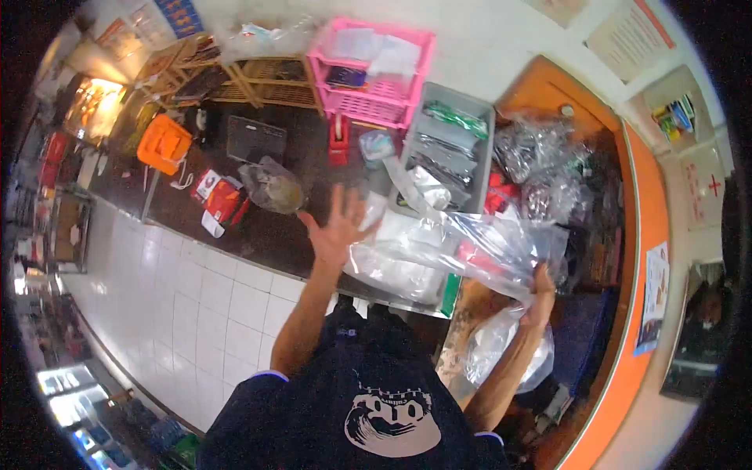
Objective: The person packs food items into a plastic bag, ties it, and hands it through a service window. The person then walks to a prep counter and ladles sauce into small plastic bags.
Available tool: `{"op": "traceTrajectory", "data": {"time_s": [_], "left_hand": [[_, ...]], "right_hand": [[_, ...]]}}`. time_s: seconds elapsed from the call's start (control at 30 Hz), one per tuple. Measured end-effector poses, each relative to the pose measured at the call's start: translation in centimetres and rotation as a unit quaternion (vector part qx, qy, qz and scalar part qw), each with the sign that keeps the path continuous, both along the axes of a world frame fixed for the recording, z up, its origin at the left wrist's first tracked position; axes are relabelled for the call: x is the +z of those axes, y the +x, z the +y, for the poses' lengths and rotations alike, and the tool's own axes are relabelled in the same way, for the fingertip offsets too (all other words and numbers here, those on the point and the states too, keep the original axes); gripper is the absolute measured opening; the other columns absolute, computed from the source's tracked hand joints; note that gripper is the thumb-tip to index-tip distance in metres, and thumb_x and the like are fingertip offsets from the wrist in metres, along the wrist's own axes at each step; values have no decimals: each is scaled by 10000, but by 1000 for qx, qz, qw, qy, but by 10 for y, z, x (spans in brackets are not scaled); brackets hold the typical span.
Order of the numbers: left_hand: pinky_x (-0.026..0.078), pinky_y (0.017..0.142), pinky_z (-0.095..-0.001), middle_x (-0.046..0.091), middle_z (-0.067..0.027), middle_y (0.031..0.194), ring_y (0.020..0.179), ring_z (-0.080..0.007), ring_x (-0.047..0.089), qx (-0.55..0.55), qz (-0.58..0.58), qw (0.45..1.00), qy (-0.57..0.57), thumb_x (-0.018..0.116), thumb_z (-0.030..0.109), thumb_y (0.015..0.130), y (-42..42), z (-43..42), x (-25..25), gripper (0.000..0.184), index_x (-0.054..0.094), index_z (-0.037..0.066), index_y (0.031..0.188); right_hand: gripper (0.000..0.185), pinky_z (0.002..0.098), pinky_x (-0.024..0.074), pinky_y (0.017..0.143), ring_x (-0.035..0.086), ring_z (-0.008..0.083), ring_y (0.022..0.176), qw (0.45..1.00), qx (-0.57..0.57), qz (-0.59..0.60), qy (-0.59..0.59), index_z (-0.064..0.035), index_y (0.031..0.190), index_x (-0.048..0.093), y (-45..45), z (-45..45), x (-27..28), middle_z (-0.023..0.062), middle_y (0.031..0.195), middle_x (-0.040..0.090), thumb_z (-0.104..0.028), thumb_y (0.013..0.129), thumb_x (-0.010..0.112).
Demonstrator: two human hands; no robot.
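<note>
My left hand is raised over the dark counter with its fingers spread and nothing in it. To its left on the counter lie a clear plastic bag with something yellowish inside and a red packet. My right hand grips one end of a long clear plastic bag, which stretches leftward over a stack of clear plastic. Under my right forearm sits another clear plastic bag.
A grey bin holds packed plastic bags, beside a pink tray rack and a red tape dispenser. Crumpled clear bags pile at the right. An orange basket stands at the left.
</note>
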State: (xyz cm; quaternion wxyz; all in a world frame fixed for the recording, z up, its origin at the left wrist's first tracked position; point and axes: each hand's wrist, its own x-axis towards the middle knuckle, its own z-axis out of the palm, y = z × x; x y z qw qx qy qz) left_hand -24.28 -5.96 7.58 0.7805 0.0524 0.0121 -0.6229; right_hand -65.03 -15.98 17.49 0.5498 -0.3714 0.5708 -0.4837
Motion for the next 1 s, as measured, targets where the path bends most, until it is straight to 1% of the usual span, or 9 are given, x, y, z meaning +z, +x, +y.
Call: {"op": "traceTrajectory", "data": {"time_s": [0.17,0.23,0.37,0.43,0.57,0.67,0.7,0.77,1.0], "left_hand": [[527,924,-371,631,-171,1257,1049,-240,640,-253,-70,964,-39,476,731,907,-58,-17,-51,813,592,47,1329],[511,990,-371,570,-178,1346,1108,-256,613,-363,-553,744,92,518,578,958,-70,-24,-72,673,539,61,1389],[508,1010,-371,589,-171,1320,1153,-248,606,-143,-641,752,56,573,302,970,-60,0,-65,442,579,44,1329],[505,998,-366,666,-116,1113,991,-219,645,-126,-58,989,44,690,186,927,-64,7,-43,366,628,5,1240],[525,852,-395,695,-106,982,900,-221,658,-269,-512,797,173,721,253,890,-93,18,-31,384,660,29,1196],[503,667,-332,698,-67,794,705,-157,607,-149,-743,638,135,713,253,922,-103,33,-96,256,739,-1,939],[503,667,-332,698,-67,794,705,-157,607,-132,-748,631,156,713,253,922,-100,39,-88,256,739,-1,939],[524,683,-295,722,-81,854,762,-145,651,-95,-466,841,256,677,157,936,-104,48,-84,173,737,0,978],[500,617,-315,702,-71,864,761,-121,638,-148,-487,747,427,840,269,814,-147,45,-84,318,701,-10,879]], "right_hand": [[280,345,541,819,626,151,934,990,30,-130,43,-49,1132,651,22,-2,-76,16,1082,652,-299,1016,599],[259,341,538,831,626,154,931,980,48,-181,64,-66,1117,649,15,-6,-96,10,1066,649,-298,1009,611],[220,329,529,839,616,144,947,978,110,-169,47,-86,1097,639,-3,-10,-115,5,1051,640,-276,987,644],[230,326,526,838,613,139,948,974,103,-189,68,-85,1098,644,0,-8,-124,4,1052,639,-290,995,632],[271,316,542,740,623,143,883,995,76,-27,53,-91,1141,638,5,-4,-168,6,1013,643,-323,1003,605],[268,321,552,635,642,159,762,947,143,-238,159,-105,1159,628,-19,-17,-204,17,965,673,-321,1003,603],[322,324,552,682,647,172,790,968,183,-142,97,-75,1140,638,-13,-19,-198,39,981,678,-354,980,632],[439,329,553,775,658,199,847,971,225,74,-27,-16,1102,659,2,-23,-187,84,1011,687,-420,933,690],[214,250,525,631,658,127,717,885,418,191,-70,43,988,689,91,48,-165,69,835,714,-30,807,778]]}}
